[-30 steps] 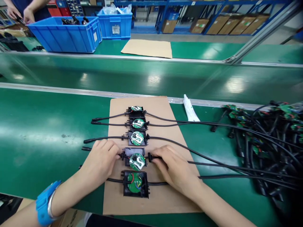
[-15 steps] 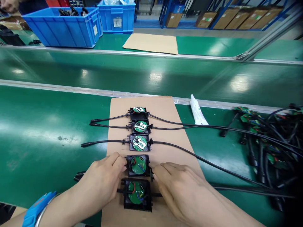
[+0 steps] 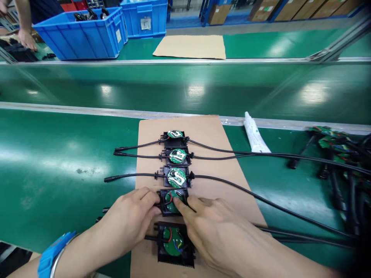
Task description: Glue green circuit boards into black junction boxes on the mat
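Note:
A column of several black plastic cases with round green circuit boards runs down a cardboard sheet [image 3: 203, 131]. My left hand [image 3: 136, 210] is closed, thumb and fingertips pinching the left edge of the second-nearest black plastic case [image 3: 164, 212], where a cable enters. My right hand [image 3: 208, 220] grips the right side of that case, its index finger pressing on the green circuit board [image 3: 171, 206] beside a red wire. Nearest me lies another case [image 3: 162, 255], its board [image 3: 173, 247] showing red, blue and yellow wires. Three farther boards, such as this one [image 3: 176, 177], carry white paste.
A white tube [image 3: 256, 135] lies right of the cardboard. Cabled boards [image 3: 330, 143] are heaped at the far right. Black cables [image 3: 232, 183] cross the green table. Beyond the metal rail stand blue bins [image 3: 84, 36] and a cardboard piece [image 3: 191, 46]. Another person's hand [image 3: 27, 39] shows far left.
My right index finger has moved from the case's right edge onto its circuit board. My left hand stays at the left edge. The view has shifted slightly.

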Action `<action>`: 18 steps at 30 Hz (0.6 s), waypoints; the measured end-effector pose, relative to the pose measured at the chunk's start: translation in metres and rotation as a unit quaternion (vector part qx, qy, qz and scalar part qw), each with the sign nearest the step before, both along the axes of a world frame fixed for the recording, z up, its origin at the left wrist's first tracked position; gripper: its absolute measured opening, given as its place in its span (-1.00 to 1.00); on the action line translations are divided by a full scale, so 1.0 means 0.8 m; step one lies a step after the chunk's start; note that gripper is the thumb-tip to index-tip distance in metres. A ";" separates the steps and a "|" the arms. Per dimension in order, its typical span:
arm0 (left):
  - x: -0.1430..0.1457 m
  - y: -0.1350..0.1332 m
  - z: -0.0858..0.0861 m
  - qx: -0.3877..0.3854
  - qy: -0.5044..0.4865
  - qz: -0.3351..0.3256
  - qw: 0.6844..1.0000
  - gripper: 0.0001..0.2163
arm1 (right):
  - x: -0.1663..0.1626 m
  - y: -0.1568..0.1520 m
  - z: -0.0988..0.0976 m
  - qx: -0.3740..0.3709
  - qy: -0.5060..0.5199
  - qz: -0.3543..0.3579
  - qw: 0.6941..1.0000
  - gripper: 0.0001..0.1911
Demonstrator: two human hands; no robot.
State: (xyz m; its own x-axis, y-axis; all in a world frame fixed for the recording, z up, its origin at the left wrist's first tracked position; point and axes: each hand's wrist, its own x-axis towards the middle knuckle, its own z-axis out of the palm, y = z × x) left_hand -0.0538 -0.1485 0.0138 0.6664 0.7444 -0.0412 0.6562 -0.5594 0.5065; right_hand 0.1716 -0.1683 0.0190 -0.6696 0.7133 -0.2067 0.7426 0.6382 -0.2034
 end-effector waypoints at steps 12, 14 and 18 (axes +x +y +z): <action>0.024 -0.016 -0.001 0.233 0.224 -0.102 0.941 -0.86 | 0.000 0.001 -0.007 -0.003 0.089 -0.040 0.995 -0.66; 0.033 -0.018 0.000 0.258 0.279 -0.111 0.918 -0.89 | -0.002 0.000 -0.005 -0.012 0.077 -0.038 0.996 -0.64; 0.027 -0.015 0.002 0.237 0.258 -0.108 0.930 -0.87 | -0.009 -0.004 0.001 -0.022 0.041 -0.032 0.998 -0.67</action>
